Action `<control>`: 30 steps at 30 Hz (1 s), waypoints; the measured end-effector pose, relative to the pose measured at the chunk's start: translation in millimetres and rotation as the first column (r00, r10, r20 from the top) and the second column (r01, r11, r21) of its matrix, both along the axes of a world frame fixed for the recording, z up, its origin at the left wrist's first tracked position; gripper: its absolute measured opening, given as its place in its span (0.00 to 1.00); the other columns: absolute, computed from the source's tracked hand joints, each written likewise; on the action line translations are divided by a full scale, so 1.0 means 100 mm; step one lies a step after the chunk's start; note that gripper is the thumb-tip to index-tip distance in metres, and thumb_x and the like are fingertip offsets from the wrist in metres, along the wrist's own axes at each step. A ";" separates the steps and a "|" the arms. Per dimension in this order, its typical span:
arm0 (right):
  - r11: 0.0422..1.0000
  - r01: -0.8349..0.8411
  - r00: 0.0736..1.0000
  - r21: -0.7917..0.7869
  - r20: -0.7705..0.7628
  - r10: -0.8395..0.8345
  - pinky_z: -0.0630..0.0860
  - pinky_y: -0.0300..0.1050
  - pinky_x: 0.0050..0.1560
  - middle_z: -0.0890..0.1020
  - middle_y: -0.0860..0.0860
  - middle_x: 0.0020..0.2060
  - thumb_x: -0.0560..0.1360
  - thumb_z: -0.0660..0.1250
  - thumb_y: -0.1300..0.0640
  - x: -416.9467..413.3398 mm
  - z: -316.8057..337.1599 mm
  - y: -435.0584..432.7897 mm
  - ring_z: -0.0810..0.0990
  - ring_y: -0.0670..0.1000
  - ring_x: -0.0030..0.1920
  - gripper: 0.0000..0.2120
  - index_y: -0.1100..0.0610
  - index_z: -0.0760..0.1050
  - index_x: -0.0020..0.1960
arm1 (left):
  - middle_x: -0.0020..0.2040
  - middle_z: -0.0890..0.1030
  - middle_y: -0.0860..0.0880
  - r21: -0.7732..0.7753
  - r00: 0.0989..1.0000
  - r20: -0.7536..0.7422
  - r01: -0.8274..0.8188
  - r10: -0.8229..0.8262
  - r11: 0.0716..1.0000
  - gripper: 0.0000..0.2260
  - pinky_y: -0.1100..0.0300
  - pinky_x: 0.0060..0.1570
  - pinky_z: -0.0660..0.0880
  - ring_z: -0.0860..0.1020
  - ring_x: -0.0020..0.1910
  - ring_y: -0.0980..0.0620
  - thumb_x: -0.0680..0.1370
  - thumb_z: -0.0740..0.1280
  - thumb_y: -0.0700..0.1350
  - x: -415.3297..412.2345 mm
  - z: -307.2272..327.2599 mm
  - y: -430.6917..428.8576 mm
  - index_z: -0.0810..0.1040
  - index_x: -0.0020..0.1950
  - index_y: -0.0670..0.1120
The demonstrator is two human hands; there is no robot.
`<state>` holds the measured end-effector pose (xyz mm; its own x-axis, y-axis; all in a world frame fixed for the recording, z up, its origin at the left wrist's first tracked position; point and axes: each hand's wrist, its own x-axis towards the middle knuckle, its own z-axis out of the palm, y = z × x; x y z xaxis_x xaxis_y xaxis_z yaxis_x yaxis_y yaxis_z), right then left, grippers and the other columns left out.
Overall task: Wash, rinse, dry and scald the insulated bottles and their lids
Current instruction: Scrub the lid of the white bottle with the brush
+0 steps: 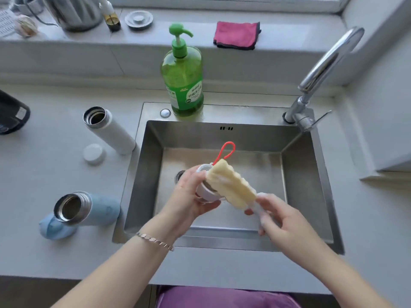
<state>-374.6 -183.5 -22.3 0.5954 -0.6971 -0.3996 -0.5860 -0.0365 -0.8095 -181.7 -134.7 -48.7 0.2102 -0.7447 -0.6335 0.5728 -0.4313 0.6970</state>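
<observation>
Step in hand: washing. We judge that the task is at its soaping stage, over the sink [311,174].
Left hand: the left hand [189,196] curls round a pale lid [205,193] and holds it above the middle of the basin.
Right hand: the right hand [284,221] grips the foamy handle of a sponge brush [231,185], and the yellow head is pressed against the lid.
Next move: we expect the lid to need a rinse, so one hand must reach the tap [322,67] at the far right. Wet foam may make the lid slippery.
Bottles: two. A white bottle [111,130] and a blue bottle [89,210] stand open on the counter to the left of the sink.
Lids: three that we can count. One is in hand, a white cap [94,153] sits near the white bottle, and a blue cap [55,227] touches the blue bottle.
Supplies: one green soap bottle [182,81] on the far rim, one pink cloth [236,35] on the ledge and one kettle [71,12] at the far left.
Left to do: we judge that rinsing, drying and scalding all lie ahead.
</observation>
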 end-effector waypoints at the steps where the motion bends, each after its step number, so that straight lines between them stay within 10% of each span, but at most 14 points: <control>1: 0.997 -0.022 0.999 -0.072 -0.030 0.020 0.66 0.34 0.31 0.82 0.43 0.43 0.78 0.59 0.64 -0.02 -0.03 -0.05 0.71 0.42 0.27 0.15 0.44 0.71 0.56 | 0.47 0.79 0.47 0.003 1.000 0.020 -0.001 0.001 1.000 0.15 0.57 0.38 0.78 0.79 0.38 0.50 0.75 0.65 0.49 -0.08 0.00 -0.02 0.75 0.60 0.49; 4: 0.962 -0.060 0.989 -0.268 -0.148 0.021 0.67 0.38 0.34 0.77 0.43 0.40 0.76 0.58 0.64 -0.08 -0.12 -0.25 0.72 0.43 0.32 0.23 0.44 0.69 0.66 | 0.49 0.78 0.48 0.019 0.996 0.085 -0.014 0.012 1.000 0.13 0.59 0.35 0.77 0.78 0.39 0.51 0.81 0.57 0.50 -0.22 0.02 -0.09 0.73 0.62 0.50; 9: 0.899 -0.154 0.987 -0.410 -0.104 0.122 0.60 0.37 0.31 0.68 0.38 0.31 0.71 0.56 0.59 0.03 -0.13 -0.11 0.68 0.36 0.32 0.17 0.44 0.75 0.55 | 0.48 0.77 0.48 0.020 0.984 0.175 -0.044 0.040 0.999 0.13 0.59 0.36 0.76 0.77 0.37 0.51 0.81 0.53 0.55 -0.25 0.04 -0.18 0.73 0.58 0.51; 15: 0.821 -0.152 0.978 -0.550 -0.204 0.044 0.65 0.45 0.22 0.61 0.43 0.30 0.65 0.59 0.65 0.13 -0.15 -0.24 0.71 0.54 0.24 0.21 0.53 0.81 0.54 | 0.46 0.78 0.50 -0.013 0.983 0.177 -0.041 0.043 0.999 0.12 0.61 0.34 0.75 0.77 0.35 0.55 0.81 0.52 0.56 -0.23 -0.01 -0.19 0.72 0.55 0.54; 20: 0.991 -0.072 0.990 -0.113 -0.130 0.057 0.64 0.41 0.31 0.83 0.50 0.39 0.77 0.60 0.61 0.08 -0.01 -0.32 0.64 0.46 0.25 0.17 0.43 0.76 0.59 | 0.47 0.78 0.49 -0.049 0.981 0.150 -0.113 0.119 0.992 0.12 0.56 0.39 0.76 0.77 0.38 0.53 0.81 0.53 0.54 -0.16 -0.03 -0.23 0.73 0.54 0.52; 30: 0.992 -0.024 0.982 -0.124 -0.188 0.000 0.74 0.49 0.40 0.84 0.53 0.43 0.77 0.61 0.57 0.15 0.04 -0.31 0.70 0.49 0.28 0.14 0.41 0.77 0.56 | 0.39 0.81 0.54 -0.092 0.973 0.183 -0.124 0.139 0.988 0.13 0.57 0.36 0.77 0.79 0.36 0.56 0.81 0.52 0.54 -0.07 -0.04 -0.29 0.74 0.50 0.52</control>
